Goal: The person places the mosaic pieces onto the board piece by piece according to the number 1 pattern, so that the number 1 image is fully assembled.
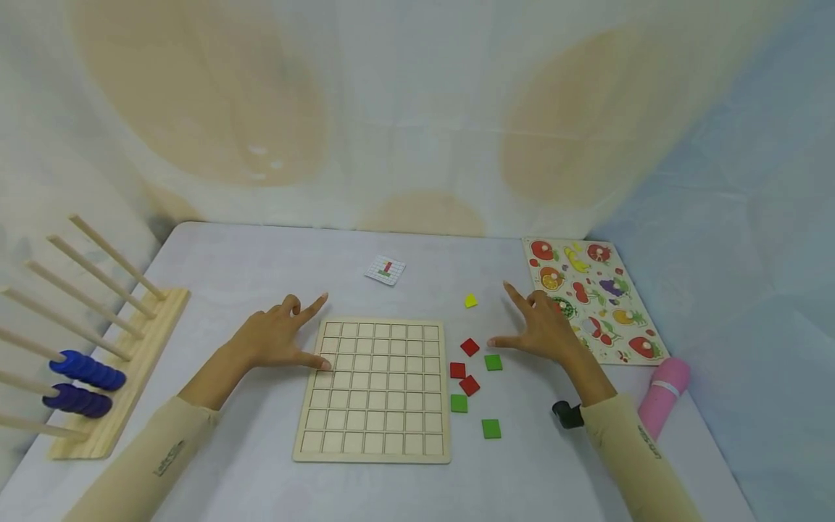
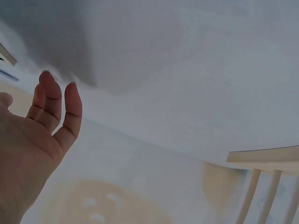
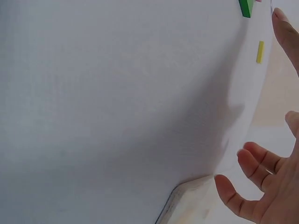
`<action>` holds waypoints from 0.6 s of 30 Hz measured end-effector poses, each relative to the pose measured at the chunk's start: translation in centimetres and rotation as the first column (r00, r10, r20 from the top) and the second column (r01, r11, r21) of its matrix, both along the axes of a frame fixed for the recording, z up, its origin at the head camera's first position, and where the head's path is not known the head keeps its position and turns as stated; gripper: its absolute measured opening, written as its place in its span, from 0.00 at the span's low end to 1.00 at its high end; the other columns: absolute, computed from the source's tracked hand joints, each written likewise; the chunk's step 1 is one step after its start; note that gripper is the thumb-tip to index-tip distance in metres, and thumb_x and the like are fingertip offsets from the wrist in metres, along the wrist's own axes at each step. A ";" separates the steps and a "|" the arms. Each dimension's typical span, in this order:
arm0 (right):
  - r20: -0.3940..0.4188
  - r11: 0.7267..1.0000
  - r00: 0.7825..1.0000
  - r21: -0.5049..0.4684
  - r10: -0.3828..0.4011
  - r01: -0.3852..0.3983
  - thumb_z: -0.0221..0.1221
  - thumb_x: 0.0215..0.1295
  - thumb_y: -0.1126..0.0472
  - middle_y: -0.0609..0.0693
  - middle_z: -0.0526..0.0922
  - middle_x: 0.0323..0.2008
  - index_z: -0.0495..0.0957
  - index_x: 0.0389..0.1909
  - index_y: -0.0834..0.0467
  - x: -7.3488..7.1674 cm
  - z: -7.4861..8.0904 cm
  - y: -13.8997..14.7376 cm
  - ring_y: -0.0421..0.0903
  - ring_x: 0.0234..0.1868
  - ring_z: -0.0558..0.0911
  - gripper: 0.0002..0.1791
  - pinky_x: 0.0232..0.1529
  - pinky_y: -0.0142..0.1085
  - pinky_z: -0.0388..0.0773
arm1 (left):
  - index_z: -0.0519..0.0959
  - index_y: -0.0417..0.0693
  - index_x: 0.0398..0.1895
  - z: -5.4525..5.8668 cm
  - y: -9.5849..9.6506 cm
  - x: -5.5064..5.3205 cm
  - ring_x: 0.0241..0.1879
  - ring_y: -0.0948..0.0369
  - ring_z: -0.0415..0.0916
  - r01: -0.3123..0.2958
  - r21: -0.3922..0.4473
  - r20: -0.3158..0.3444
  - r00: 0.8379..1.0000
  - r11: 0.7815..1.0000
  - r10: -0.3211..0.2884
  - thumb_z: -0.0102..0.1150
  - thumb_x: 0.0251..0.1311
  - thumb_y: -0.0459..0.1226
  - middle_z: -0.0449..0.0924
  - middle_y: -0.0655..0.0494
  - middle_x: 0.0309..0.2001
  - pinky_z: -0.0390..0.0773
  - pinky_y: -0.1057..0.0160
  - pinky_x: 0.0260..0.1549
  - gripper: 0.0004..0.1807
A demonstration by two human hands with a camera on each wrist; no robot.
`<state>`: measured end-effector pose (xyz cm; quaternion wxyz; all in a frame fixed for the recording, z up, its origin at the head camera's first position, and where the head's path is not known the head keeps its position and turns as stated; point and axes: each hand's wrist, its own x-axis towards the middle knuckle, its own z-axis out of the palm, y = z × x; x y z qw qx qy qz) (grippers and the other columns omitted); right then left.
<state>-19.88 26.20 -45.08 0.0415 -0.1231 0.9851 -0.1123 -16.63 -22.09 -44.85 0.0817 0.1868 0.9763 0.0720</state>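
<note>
My left hand (image 1: 270, 337) reaches to the left edge of a wooden grid board (image 1: 376, 391), thumb tip over its border and index finger stretched out. Nothing is held in it; in the left wrist view the other fingers (image 2: 72, 112) are loosely bent. On the other side, my right hand (image 1: 544, 328) is spread with thumb and index apart, holding nothing. Near its thumb lie red square tiles (image 1: 470, 347) and green square tiles (image 1: 493, 362), several in all, right of the board. A small yellow triangular piece (image 1: 471, 300) lies beyond them. The board's squares carry no tiles.
A small patterned card (image 1: 385, 270) lies behind the board. At left stands a wooden peg rack (image 1: 120, 377) with blue and purple rings. On the right are a fruit-picture board (image 1: 596, 301), a pink cylindrical object (image 1: 665, 395) and a black object (image 1: 567, 415) by the right sleeve.
</note>
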 end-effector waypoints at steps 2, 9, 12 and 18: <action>0.004 1.000 1.000 0.005 0.007 -0.007 0.67 0.40 0.23 0.65 0.67 0.52 0.49 0.79 0.46 0.1 -0.1 0.0 0.59 0.50 0.69 0.67 0.48 0.54 0.72 | 0.50 0.62 0.80 -0.2 -0.1 0.3 0.30 0.59 0.66 0.011 0.010 0.013 1.000 1.000 -0.011 0.53 0.31 0.84 0.66 0.49 0.48 0.64 0.61 0.25 0.70; 0.014 1.000 0.999 -0.003 0.030 -0.030 0.67 0.41 0.24 0.62 0.68 0.48 0.53 0.78 0.47 0.4 -0.4 -0.5 0.54 0.44 0.70 0.65 0.40 0.46 0.71 | 0.56 0.63 0.78 -0.8 -0.4 1.2 0.28 0.60 0.62 0.059 0.005 0.013 0.998 0.998 -0.059 0.57 0.25 0.84 0.63 0.52 0.44 0.61 0.63 0.25 0.71; 0.020 0.999 0.999 0.001 0.038 -0.038 0.67 0.42 0.25 0.61 0.68 0.47 0.53 0.78 0.47 0.3 -0.3 -0.7 0.53 0.42 0.69 0.63 0.38 0.43 0.69 | 0.60 0.61 0.77 -1.0 -0.6 1.5 0.26 0.60 0.61 0.087 0.017 -0.003 0.996 0.996 -0.087 0.60 0.24 0.82 0.63 0.52 0.42 0.61 0.64 0.24 0.70; 0.021 0.998 0.998 -0.008 0.061 -0.061 0.67 0.47 0.28 0.59 0.68 0.44 0.57 0.77 0.45 -0.6 0.0 -1.5 0.51 0.38 0.68 0.57 0.32 0.40 0.66 | 0.63 0.58 0.75 -1.2 -1.2 2.0 0.24 0.61 0.59 0.108 0.069 0.002 0.994 0.992 -0.108 0.66 0.21 0.79 0.62 0.52 0.42 0.61 0.65 0.23 0.70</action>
